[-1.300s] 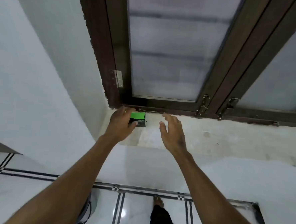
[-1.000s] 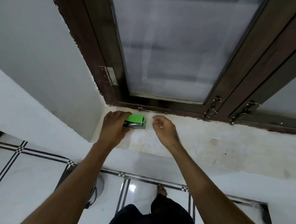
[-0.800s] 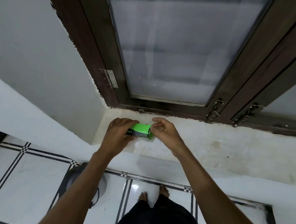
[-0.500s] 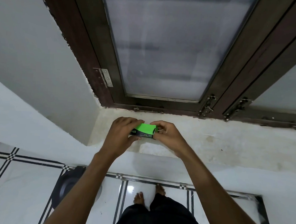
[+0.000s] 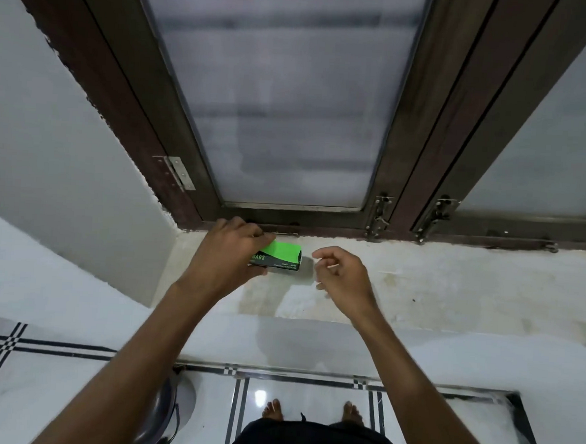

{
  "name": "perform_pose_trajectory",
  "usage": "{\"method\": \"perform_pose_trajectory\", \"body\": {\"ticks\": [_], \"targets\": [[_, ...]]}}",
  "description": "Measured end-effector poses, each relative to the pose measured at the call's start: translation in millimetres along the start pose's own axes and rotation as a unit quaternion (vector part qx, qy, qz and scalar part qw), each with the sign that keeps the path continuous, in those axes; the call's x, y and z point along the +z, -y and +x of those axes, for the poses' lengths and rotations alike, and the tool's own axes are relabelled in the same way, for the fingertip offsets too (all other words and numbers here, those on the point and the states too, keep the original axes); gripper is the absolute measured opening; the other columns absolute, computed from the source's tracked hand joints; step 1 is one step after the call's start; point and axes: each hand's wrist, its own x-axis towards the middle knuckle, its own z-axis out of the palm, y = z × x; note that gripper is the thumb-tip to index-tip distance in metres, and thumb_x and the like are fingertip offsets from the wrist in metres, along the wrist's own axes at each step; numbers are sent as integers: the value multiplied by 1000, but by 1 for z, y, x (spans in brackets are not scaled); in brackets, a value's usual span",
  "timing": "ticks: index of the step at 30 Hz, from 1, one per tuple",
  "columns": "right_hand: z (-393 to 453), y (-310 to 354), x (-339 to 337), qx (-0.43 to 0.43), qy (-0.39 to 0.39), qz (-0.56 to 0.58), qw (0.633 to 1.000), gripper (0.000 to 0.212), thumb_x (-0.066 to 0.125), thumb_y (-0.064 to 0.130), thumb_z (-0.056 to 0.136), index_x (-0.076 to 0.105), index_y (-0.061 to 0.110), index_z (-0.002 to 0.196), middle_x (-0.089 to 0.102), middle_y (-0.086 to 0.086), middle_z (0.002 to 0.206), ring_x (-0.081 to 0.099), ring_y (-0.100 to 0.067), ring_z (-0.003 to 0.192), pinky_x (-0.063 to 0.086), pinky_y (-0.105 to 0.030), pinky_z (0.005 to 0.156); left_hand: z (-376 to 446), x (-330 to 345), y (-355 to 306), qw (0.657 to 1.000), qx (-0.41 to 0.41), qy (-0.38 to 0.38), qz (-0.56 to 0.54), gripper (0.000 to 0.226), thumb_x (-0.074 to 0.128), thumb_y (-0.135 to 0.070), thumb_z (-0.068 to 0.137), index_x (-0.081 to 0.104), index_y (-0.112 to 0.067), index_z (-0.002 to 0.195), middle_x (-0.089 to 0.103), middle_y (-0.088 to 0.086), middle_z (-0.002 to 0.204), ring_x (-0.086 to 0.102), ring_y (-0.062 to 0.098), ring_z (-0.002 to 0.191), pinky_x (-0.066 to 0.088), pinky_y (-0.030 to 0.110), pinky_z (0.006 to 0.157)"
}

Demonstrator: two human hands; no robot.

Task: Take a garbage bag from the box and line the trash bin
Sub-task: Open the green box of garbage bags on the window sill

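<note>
- Head view looks down at a frosted window (image 5: 285,94) in a dark wooden frame, the landmark for everything below.
- Under the window runs a pale, stained sill (image 5: 452,286), with white wall on the left side.
- Below the sill is a white tiled floor (image 5: 68,397) with black lines, where the person's bare feet show.
- Low and left of the window, partly hidden by the left forearm, a dark round trash bin (image 5: 159,416) stands on the floor.
- Left hand (image 5: 226,255), at the window's lower left corner, has its fingers wrapped around the left end of the box.
- Right hand (image 5: 341,276), under the window's lower middle, is apart from the box, fingers loosely curled and half open, holding nothing that can be made out.
- Green and black box (image 5: 282,253), printed "BAGS", is over the sill just under the window's bottom rail; whether it rests on the sill cannot be told.
</note>
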Motion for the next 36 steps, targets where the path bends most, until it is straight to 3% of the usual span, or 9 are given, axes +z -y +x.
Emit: {"method": "perform_pose_trajectory", "body": {"ticks": [2, 7, 11, 15, 22, 28, 31, 34, 36], "targets": [[2, -9, -8, 11, 29, 11, 999, 24, 56, 7, 92, 72, 19, 105, 71, -1, 91, 71, -21, 79, 55, -23, 65, 16, -14, -11, 999, 30, 7, 38, 70, 87, -48, 60, 68, -22, 122, 73, 2, 102, 65, 30, 92, 50, 40, 78], [8, -18, -25, -9, 92, 45, 995, 34, 63, 13, 91, 66, 23, 123, 72, 4, 111, 67, -11, 94, 54, -26, 81, 44, -34, -38, 997, 56, 13, 59, 68, 78, -50, 72, 60, -27, 134, 68, -3, 122, 62, 24, 114, 45, 38, 92], [10, -27, -43, -23, 175, 76, 981, 50, 68, 3, 85, 61, 27, 128, 68, 8, 117, 65, -8, 106, 53, -24, 90, 47, -29, -47, 997, 48, 32, 44, 64, 85, -46, 65, 66, -28, 124, 72, -4, 112, 65, 25, 104, 48, 38, 85], [11, -33, -52, -59, 118, -35, 991, 33, 79, 18, 81, 66, 23, 112, 69, 5, 105, 61, -4, 88, 48, -19, 76, 39, -15, -42, 999, 1, 33, -3, 67, 88, -42, 62, 67, -27, 123, 72, -4, 116, 65, 26, 104, 49, 37, 83], [6, -55, -81, -93, 24, -194, 976, 30, 79, 23, 77, 65, 25, 103, 64, 7, 102, 55, -16, 97, 47, -27, 77, 6, 20, -18, 985, -132, 29, -103, 65, 91, -31, 62, 68, -22, 122, 71, 3, 118, 64, 32, 108, 49, 39, 86], [2, -55, -75, -133, 47, -347, 927, 65, 70, 46, 84, 46, 29, 142, 54, 8, 133, 46, -20, 121, 38, -34, 98, -20, 48, 7, 974, -154, 68, -153, 73, 92, -32, 60, 63, -23, 127, 68, 4, 121, 60, 32, 109, 47, 40, 89], [8, -47, -68, -162, 57, -370, 913, 49, 69, 38, 88, 57, 24, 133, 65, 1, 119, 56, -25, 111, 43, -35, 91, -24, 44, 6, 979, -142, 46, -140, 82, 90, -38, 64, 55, -23, 136, 59, 7, 133, 54, 32, 122, 44, 45, 99], [8, -43, -66, -111, 38, -311, 943, 38, 74, 36, 85, 66, 23, 120, 68, 2, 102, 60, -20, 96, 49, -32, 79, -27, 24, -31, 974, -140, -82, -157, 44, 68, -38, 87, 62, -19, 126, 65, 4, 121, 59, 24, 109, 49, 37, 91], [2, -39, -71, -47, 23, -217, 975, 38, 78, 37, 81, 69, 25, 116, 71, 6, 98, 65, -15, 90, 54, -30, 76, -24, 19, -73, 944, -176, -98, -262, 26, 51, -36, 96, 68, -21, 109, 71, -3, 100, 64, 14, 87, 55, 32, 77]]}}
